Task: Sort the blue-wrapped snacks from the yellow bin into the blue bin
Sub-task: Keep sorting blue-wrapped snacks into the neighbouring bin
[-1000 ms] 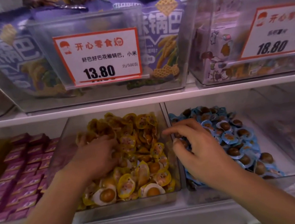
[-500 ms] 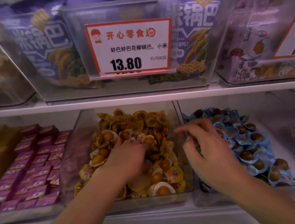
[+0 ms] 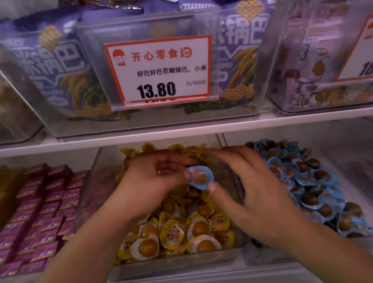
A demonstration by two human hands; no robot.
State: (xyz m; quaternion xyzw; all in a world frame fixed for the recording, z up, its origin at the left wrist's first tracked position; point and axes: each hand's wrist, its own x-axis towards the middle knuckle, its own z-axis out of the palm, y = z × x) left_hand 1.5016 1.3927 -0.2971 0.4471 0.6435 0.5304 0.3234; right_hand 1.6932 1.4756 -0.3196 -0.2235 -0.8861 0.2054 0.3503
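- Pinched in the left hand [image 3: 152,180], one blue-wrapped snack [image 3: 200,177] hangs mid-frame above the yellow bin [image 3: 179,263]; fingers curl round its left edge.
- Right hand [image 3: 252,187] spreads loosely beside it, thumb just under the snack; contact unclear.
- Blue bin [image 3: 369,242] of blue packets lies right of centre.
- Price tag [image 3: 161,71] sits upper centre.

The left hand [image 3: 153,183] covers the middle of the yellow bin [image 3: 172,264], hiding the snacks beneath it, while the right hand [image 3: 255,194] screens the near-left corner of the blue bin [image 3: 311,251]. The second price tag [image 3: 366,48] runs off the right edge, its text blurred.
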